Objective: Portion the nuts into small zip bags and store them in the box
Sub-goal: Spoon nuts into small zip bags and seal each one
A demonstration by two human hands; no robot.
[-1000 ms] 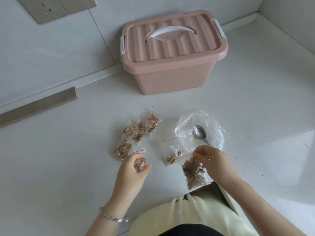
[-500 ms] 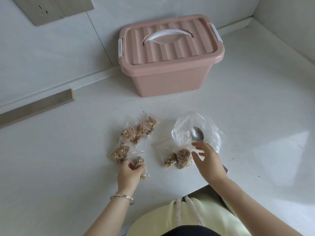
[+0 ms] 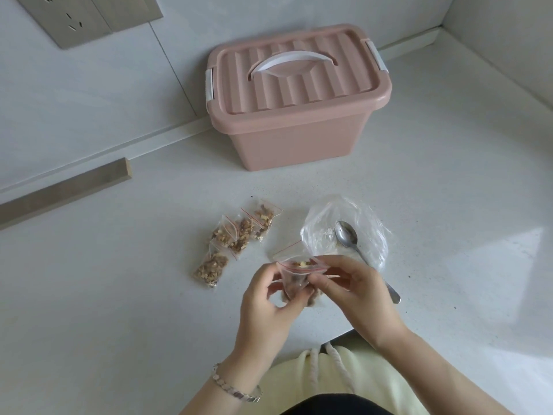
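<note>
Hands converge: left hand (image 3: 269,298) and right hand (image 3: 353,295) both pinch one nut-filled zip bag (image 3: 296,277); four filled bags (image 3: 239,232) wait beside, pink box (image 3: 299,139) still lidded.

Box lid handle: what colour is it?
The handle is white, set in the pink lid; head view.

surface: white speckled countertop (image 3: 119,310), runs into a corner at far right
back wall: pale grey panels (image 3: 98,94), one vertical seam
side wall: same grey (image 3: 508,34), right
trim: low white lip (image 3: 167,134) along the wall foot
socket: grey outlet plate (image 3: 74,23), top left
strip: brown bar (image 3: 65,191) against the trim, left
light: bright patch (image 3: 520,259) on the counter, right
</note>
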